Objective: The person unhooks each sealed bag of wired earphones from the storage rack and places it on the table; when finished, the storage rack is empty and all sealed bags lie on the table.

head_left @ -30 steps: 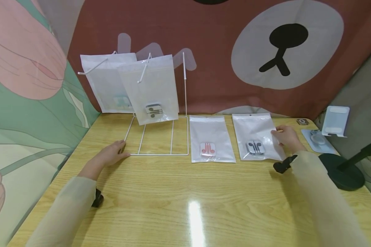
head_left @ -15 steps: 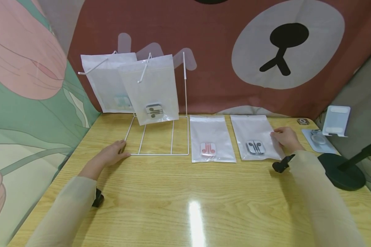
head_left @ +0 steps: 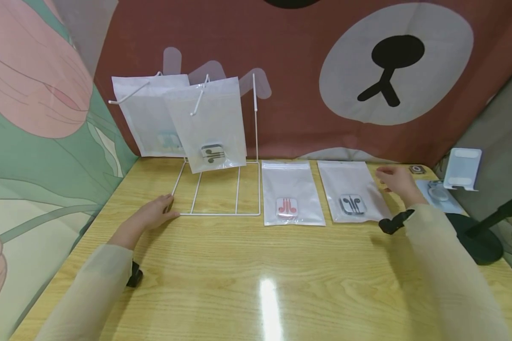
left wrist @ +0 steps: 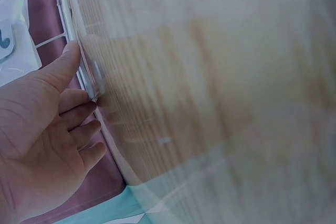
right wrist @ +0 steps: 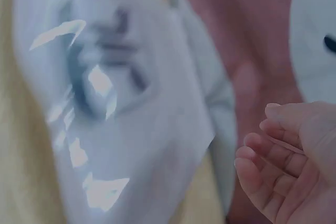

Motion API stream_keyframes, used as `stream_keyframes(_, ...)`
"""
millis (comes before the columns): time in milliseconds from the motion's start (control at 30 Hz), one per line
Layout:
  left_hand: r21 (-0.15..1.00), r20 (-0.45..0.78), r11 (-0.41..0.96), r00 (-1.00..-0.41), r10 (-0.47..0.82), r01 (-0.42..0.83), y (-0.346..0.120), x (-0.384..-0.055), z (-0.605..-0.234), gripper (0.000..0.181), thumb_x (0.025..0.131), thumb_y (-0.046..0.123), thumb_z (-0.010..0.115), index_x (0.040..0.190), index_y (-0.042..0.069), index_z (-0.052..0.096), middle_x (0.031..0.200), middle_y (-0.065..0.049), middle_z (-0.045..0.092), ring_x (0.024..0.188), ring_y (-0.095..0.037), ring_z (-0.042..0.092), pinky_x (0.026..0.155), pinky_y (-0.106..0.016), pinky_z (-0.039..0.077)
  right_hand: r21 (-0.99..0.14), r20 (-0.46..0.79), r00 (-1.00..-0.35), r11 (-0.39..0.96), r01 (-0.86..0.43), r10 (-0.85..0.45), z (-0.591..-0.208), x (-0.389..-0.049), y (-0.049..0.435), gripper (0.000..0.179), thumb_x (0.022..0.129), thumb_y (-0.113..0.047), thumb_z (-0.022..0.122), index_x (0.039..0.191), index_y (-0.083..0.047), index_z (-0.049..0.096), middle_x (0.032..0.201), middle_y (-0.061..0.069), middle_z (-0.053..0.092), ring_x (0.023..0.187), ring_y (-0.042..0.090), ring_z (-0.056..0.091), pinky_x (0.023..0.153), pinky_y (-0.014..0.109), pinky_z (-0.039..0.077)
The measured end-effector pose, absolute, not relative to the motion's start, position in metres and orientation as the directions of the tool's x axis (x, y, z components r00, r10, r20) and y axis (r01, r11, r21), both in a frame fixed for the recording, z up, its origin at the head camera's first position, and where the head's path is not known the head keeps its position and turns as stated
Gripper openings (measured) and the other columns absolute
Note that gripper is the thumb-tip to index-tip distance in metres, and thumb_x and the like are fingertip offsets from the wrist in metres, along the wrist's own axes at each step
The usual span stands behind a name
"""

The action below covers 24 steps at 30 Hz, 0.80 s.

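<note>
My left hand (head_left: pixel 153 211) rests at the front left corner of a white wire rack (head_left: pixel 217 214), thumb and fingertips touching its wires. In the left wrist view the thumb (left wrist: pixel 63 69) lies along the wire, the other fingers loosely bent. My right hand (head_left: pixel 398 182) is off the table with loosely curled fingers and nothing between them, just right of a white zip bag (head_left: pixel 345 177) with dark earphones pictured on its case. The right wrist view shows that bag (right wrist: pixel 157 129) close up and blurred, apart from the fingertips (right wrist: pixel 252 140).
Another zip bag (head_left: pixel 286 177) with a pink earphone case lies between rack and right bag. Two bags, a front one (head_left: pixel 209 123) and a rear one (head_left: pixel 141 113), hang from the rack's hooks. At right are a black round base (head_left: pixel 473 241), a pale-blue holder (head_left: pixel 462 168) and a small square item (head_left: pixel 417 169).
My right hand has let go of the right bag's edge and moved slightly up and right. That bag lies flatter, its top shifted a little left. The left hand has stayed at the rack.
</note>
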<state>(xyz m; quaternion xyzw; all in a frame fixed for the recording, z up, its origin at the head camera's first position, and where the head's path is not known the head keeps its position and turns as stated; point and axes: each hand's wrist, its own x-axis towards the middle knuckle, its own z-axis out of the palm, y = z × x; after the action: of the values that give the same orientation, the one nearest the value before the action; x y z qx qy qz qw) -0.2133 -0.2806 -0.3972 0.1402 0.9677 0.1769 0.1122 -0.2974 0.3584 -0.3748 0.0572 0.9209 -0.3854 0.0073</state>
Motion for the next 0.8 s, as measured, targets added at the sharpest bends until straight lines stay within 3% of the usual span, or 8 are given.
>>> stream_keyframes(133,0.376,-0.166,0.897,-0.936,0.311,0.231,-0.281,-0.214,-0.398,0.067,0.095,0.028,0.052,0.136,-0.017,0.025,0.139,-0.037,0.021,0.127,-0.05,0.019,0.103,-0.057,0.02,-0.732,0.001,-0.993,0.677,0.079,0.118,-0.356,-0.305,0.342,0.053,0.093,-0.041,0.051,0.124,0.002,0.051,0.112,0.02,0.055,0.095,0.031,0.055,0.069,0.047,0.052)
stream_keyframes(267,0.381,-0.167,0.895,-0.935,0.312,0.23,-0.281,-0.213,-0.397,0.067,0.095,0.028,0.052,0.136,-0.017,0.025,0.139,-0.037,0.021,0.127,-0.051,0.019,0.103,-0.057,0.019,-0.709,0.053,-0.997,0.706,0.007,0.063,-0.321,-0.296,0.305,0.051,0.095,-0.04,0.047,0.125,0.001,0.05,0.117,0.022,0.051,0.102,0.036,0.052,0.07,0.036,0.053)
stream_keyframes(433,0.384,-0.17,0.894,-0.934,0.314,0.231,-0.281,-0.213,-0.396,0.068,0.095,0.029,0.052,0.136,-0.017,0.025,0.139,-0.038,0.02,0.127,-0.051,0.019,0.103,-0.057,0.019,-0.702,0.139,-0.99,0.702,-0.124,-0.036,-0.291,-0.295,0.264,0.05,0.093,-0.041,0.051,0.123,-0.001,0.053,0.114,0.018,0.055,0.094,0.027,0.052,0.062,0.023,0.051)
stream_keyframes(800,0.37,-0.187,0.902,-0.934,0.305,0.22,-0.281,-0.213,-0.396,0.069,0.095,0.032,0.051,0.137,-0.016,0.024,0.14,-0.037,0.019,0.128,-0.05,0.018,0.103,-0.057,0.018,-0.711,0.182,-0.955,0.64,-0.293,-0.234,-0.262,-0.303,0.164,0.042,0.09,-0.033,0.059,0.122,-0.006,0.056,0.107,0.01,0.06,0.089,0.021,0.055,0.068,0.028,0.05)
